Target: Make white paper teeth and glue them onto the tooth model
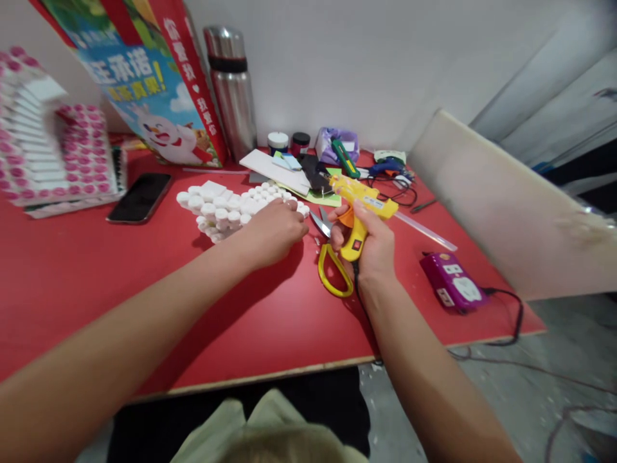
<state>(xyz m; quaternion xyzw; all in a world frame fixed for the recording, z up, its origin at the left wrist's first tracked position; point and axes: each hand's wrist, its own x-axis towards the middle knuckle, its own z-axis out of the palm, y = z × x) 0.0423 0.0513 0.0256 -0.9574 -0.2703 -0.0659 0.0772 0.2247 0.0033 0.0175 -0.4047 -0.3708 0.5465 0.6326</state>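
Note:
My right hand (373,238) is wrapped around a yellow hot glue gun (362,200), its fingers near the orange trigger. A clear glue stick (427,231) sticks out of the gun's back, and the nozzle points left. My left hand (282,225) has its fingers curled against the right end of a white model (219,209) built of small round white pieces; the fingertips are partly hidden. Between the hands lie scissors (335,273) with yellow handles, partly covered by my right hand.
A pink-and-white model (87,151) and a phone (139,198) are at left. Behind stand a colourful bag (159,83), a steel flask (234,96), small jars (278,143) and a green cutter (346,159). A purple power socket (453,283) and a white board (511,212) are at right.

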